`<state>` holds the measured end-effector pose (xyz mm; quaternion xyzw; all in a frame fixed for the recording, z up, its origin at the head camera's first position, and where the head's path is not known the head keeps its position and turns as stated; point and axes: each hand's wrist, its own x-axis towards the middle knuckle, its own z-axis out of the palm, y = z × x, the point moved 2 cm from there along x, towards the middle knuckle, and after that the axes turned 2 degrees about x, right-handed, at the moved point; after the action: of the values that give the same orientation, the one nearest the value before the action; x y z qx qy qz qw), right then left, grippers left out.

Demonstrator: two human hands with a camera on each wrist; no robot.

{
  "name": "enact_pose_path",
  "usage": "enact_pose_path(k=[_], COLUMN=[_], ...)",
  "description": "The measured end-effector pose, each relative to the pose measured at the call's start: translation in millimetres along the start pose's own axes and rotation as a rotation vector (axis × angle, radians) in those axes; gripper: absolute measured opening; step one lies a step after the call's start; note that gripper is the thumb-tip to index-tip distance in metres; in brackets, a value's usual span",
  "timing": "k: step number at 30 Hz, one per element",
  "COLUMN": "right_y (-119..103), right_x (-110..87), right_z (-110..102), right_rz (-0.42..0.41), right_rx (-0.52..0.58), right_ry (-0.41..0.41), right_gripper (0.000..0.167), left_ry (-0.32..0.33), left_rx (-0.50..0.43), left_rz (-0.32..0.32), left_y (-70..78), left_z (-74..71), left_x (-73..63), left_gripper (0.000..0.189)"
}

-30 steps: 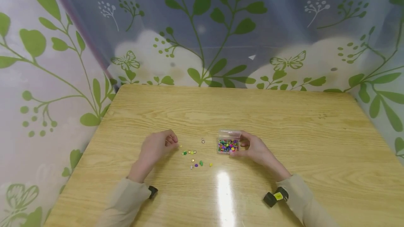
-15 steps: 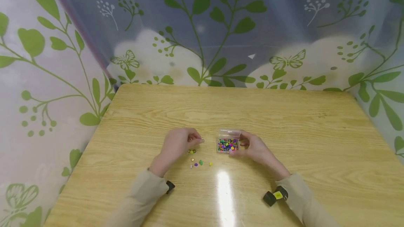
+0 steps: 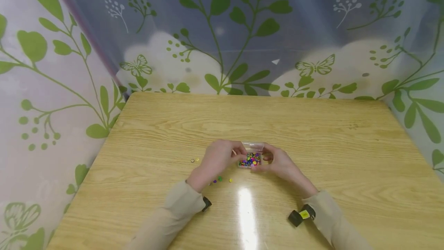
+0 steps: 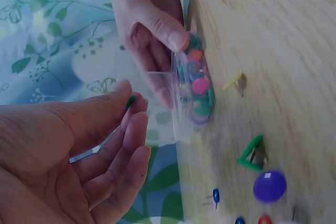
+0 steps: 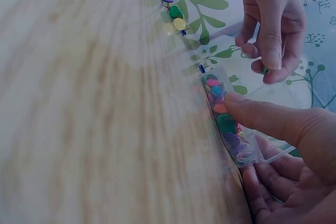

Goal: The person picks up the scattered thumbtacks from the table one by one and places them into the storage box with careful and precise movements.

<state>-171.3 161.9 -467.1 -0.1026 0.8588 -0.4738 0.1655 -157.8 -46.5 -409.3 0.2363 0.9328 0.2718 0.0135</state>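
A small clear plastic box (image 3: 250,161) full of colourful thumbtacks rests on the table with its lid raised. My right hand (image 3: 282,165) grips the box at its right side, thumb along the front. At the box's left edge is my left hand (image 3: 219,158), above the tacks. Between its thumb and forefinger it pinches a small green thumbtack (image 4: 130,102), mostly covered by the fingertips. Loose tacks lie near the box, among them a purple thumbtack (image 4: 270,186), another green thumbtack (image 4: 251,153) and a yellow thumbtack (image 3: 230,180). The left hand hides part of this scatter in the head view.
The wooden table (image 3: 312,126) reaches back to a leaf-patterned curtain (image 3: 222,30). A second patterned curtain (image 3: 52,68) hangs along the left side. Further loose tacks (image 3: 192,160) lie left of the left hand. A bright reflection crosses the table's front.
From left of the scattered tacks, my left hand has moved right, past them, to the box's left edge. My right hand keeps its grip on the box and stays in place.
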Motion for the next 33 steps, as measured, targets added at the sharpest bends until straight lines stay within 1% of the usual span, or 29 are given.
enact_pose_path(k=[4,7,12,15,20,23,25,28,31,33], right_y=[1.5,1.9,1.8,1.6,1.7,1.9,2.7,3.8,4.4,4.0], right_x=[0.6,1.2,1.2,0.9,1.0,1.2,1.5,1.6,1.5,1.1], right_z=[-0.4,-0.3,0.0,0.3,1.4,1.5,1.5,1.5,1.5,1.4], right_rz=[0.008,0.007,0.000,-0.009,-0.009,-0.003,0.008,0.015,0.012,0.008], right_rx=[-0.011,-0.009,0.009,0.008,0.009,0.007,0.004,-0.007,-0.009,-0.005], right_ry=[0.004,0.005,0.003,0.002,0.004,0.005,0.009,0.012,0.011,0.011], right_gripper=[0.072,0.072,0.072,0.072,0.073,0.073,0.073,0.074,0.074,0.073], left_ry=[0.007,0.009,0.026,0.040,0.064,0.053,0.037,0.026,0.016,0.002], left_rx=[0.003,0.005,0.030,0.047,0.061,0.061,0.064,0.061,0.075,0.089], left_rz=[-0.005,-0.035,-0.094,-0.138,-0.230,-0.293,-0.324,-0.354,-0.373,-0.388], left_y=[2.5,0.6,-9.4,-20.0,-44.2,-60.1,-69.9,-82.7,-91.9,-95.8], left_z=[3.3,2.8,-7.2,-17.4,-34.4,-41.2,-43.6,-44.7,-44.3,-44.2], left_x=[1.3,0.6,-4.2,-9.9,-24.7,-35.8,-43.3,-53.6,-60.5,-62.8], left_gripper=[0.011,0.015,0.015,0.013,0.008,0.004,0.003,0.001,0.003,0.005])
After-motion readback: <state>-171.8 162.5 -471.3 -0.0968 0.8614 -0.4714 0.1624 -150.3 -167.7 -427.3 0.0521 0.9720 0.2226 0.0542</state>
